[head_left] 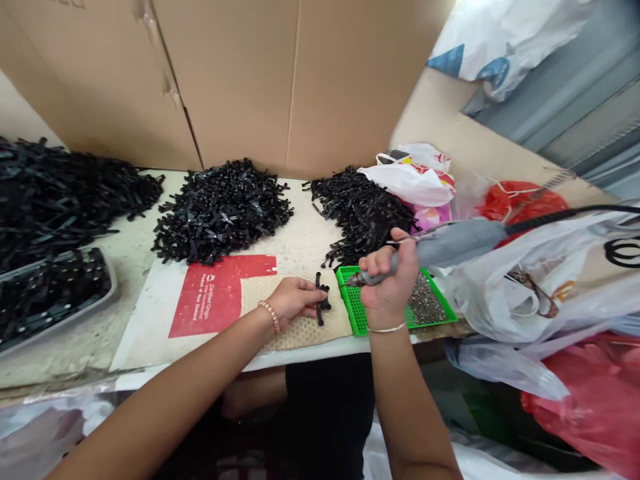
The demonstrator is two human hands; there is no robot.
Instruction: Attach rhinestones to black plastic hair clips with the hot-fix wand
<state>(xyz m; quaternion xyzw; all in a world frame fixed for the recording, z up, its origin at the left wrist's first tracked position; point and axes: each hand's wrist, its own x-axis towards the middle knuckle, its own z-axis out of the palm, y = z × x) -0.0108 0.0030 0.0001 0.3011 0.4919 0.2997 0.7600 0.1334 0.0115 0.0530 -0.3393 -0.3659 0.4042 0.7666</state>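
Note:
My left hand (296, 300) is closed on a small black plastic part (320, 313), held over a beige textured mat (293, 337). The part has slim arms with rounded ends; my fingers cover some of it. My right hand (393, 280) wraps round a grey electric screwdriver (440, 250), its tip pointing left toward the black part but apart from it. Beneath the screwdriver and my right hand lies a green perforated tray (356, 313) with many small metal screws (426, 303) at its right side.
Heaps of black plastic parts (223, 213) lie along the back of the table, with another pile (360, 210) at right. A white tub (113, 280) of parts stands at left. Cardboard (240, 80) rises behind. Plastic bags (510, 300) crowd the right, near the screwdriver's black cable (565, 215).

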